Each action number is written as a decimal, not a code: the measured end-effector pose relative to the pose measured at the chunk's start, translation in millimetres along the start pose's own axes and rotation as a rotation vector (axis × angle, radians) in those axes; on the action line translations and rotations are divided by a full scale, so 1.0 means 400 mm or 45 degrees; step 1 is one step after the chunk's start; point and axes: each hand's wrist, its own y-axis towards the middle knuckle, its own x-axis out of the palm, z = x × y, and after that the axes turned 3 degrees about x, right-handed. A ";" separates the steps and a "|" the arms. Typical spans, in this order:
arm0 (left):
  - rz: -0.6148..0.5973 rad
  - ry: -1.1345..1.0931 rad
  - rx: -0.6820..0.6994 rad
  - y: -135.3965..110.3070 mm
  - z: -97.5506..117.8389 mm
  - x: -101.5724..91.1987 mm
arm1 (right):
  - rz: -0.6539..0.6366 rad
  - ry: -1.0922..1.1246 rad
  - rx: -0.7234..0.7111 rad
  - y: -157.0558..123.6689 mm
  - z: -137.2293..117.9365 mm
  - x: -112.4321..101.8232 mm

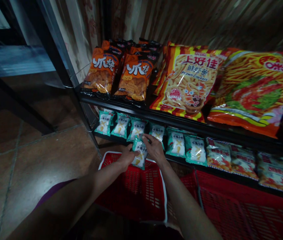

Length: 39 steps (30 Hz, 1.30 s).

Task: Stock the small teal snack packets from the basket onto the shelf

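Note:
Between my two hands is a small green and white snack bag (140,154), held upright over the back rim of a red basket (153,186). My left hand (127,156) grips its left side, the thumb lying on the front. At its upper right corner my right hand (153,146) pinches the bag, fingers partly hidden. Just behind, a row of matching green snack bags (121,125) stands on the lower shelf, some to the left and some to the right of my hands.
Orange snack bags (135,76), a prawn cracker bag (188,81) and a large noodle-like snack bag (253,90) fill the upper shelf (136,108). Red and white bags (218,153) sit lower right. Another red basket (231,206) stands at right. A black post (53,43) rises at left above tiled floor (38,166).

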 end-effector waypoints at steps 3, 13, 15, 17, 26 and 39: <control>0.011 0.021 -0.027 -0.001 0.005 -0.010 | -0.129 0.114 0.074 0.002 0.002 0.005; -0.044 0.113 -0.003 0.000 0.013 -0.036 | -0.249 0.270 0.099 0.020 0.040 -0.008; -0.046 0.167 0.026 0.003 0.013 -0.036 | -0.180 0.207 0.081 0.018 0.038 -0.008; -0.052 0.197 0.041 0.003 0.014 -0.035 | -0.126 0.133 0.072 0.016 0.032 -0.006; -0.124 0.162 0.008 -0.010 0.016 -0.036 | -0.045 -0.034 0.081 0.007 0.011 -0.014; -0.082 0.121 -0.027 -0.031 0.054 -0.045 | 0.010 0.201 0.195 0.015 0.007 -0.001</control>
